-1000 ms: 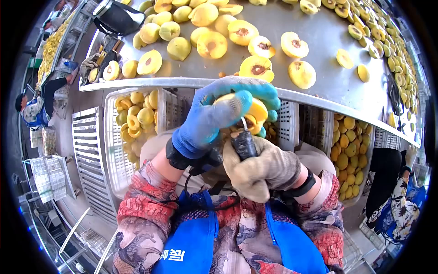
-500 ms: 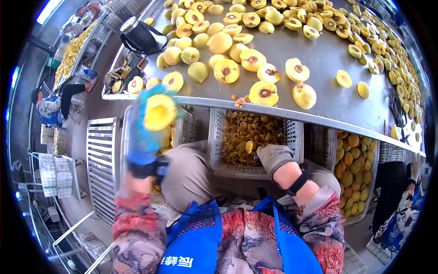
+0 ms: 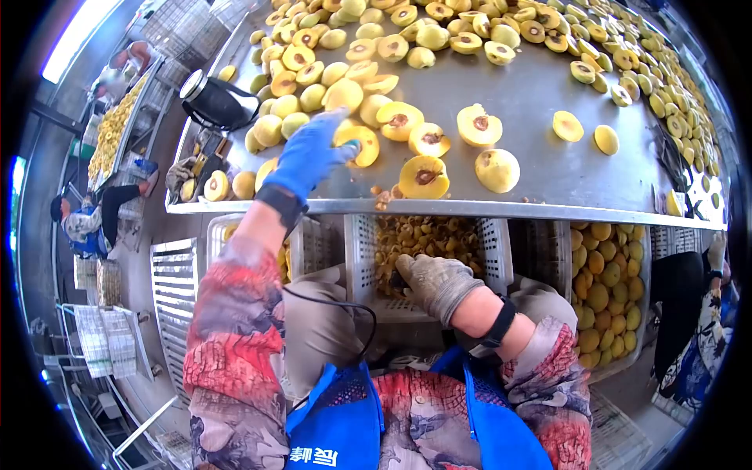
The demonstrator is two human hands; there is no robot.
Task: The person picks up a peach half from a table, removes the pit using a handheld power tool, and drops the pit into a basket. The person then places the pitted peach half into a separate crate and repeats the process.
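Observation:
My left hand, in a blue glove, reaches over the near edge of the metal table. Its fingers are apart, and the fingertips overlap a halved yellow peach lying cut side up. Other halves lie around it, such as a peach half with a brown pit and a rounder peach piece. My right hand, in a grey-beige glove, is curled closed over the front of a crate of peach scraps. Something dark shows at its fingers, too hidden to name.
Piles of halved peaches cover the table's back and right. A black-and-steel flask stands at the left. Below the edge are a left crate and a crate of peaches. Co-workers sit at both sides.
My left hand has moved from beside the table's edge up onto the table, and the pitted peach half it held is gone from it. My right hand has shifted slightly left, still curled.

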